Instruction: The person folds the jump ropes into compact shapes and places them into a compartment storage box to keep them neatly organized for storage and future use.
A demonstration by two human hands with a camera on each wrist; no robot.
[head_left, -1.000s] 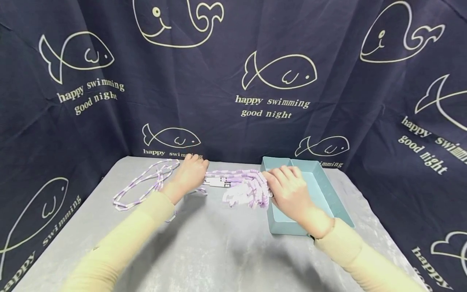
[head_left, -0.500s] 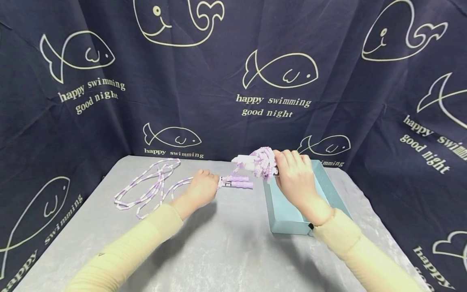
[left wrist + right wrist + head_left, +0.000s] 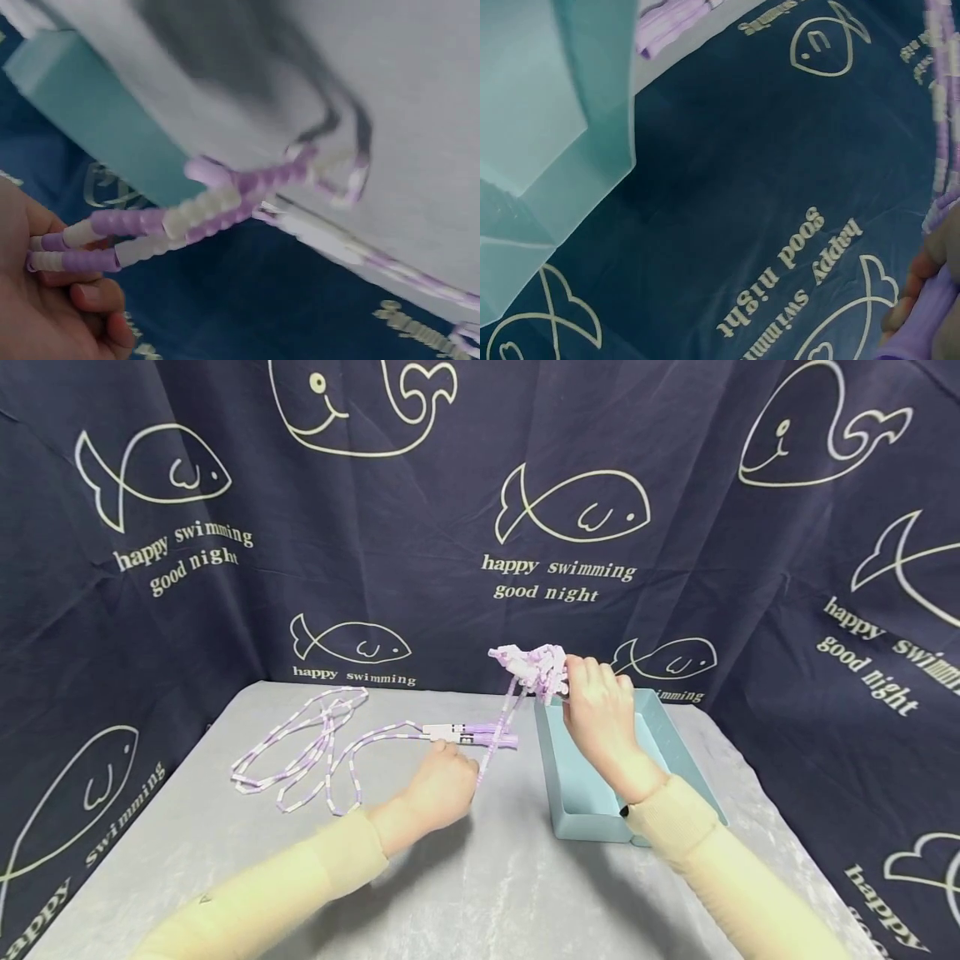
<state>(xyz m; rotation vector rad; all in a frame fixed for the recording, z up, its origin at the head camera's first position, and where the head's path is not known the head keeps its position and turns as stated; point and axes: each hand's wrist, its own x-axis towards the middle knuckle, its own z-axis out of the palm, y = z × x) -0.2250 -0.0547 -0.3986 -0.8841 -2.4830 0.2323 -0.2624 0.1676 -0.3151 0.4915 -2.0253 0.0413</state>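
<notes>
Dark blue cloth (image 3: 442, 543) printed with fish and whales hangs behind the grey bench (image 3: 525, 893). Bundled purple-and-white rope (image 3: 538, 672) hangs in the air by the right hand (image 3: 600, 718), higher than a second ago; beaded strands (image 3: 487, 762) now run from it down to the left hand (image 3: 438, 783), which has come nearer and pinches them. That suggests a length is being drawn free of the bundle. The right hand grips a purple handle (image 3: 926, 322), though its wrist view shows only the hand's edge, so a second handle may be hidden. Another rope (image 3: 327, 739) lies loose on the bench, its paired handles (image 3: 450, 732) just beyond the left hand. Rightward stands a teal tray (image 3: 592, 828).
</notes>
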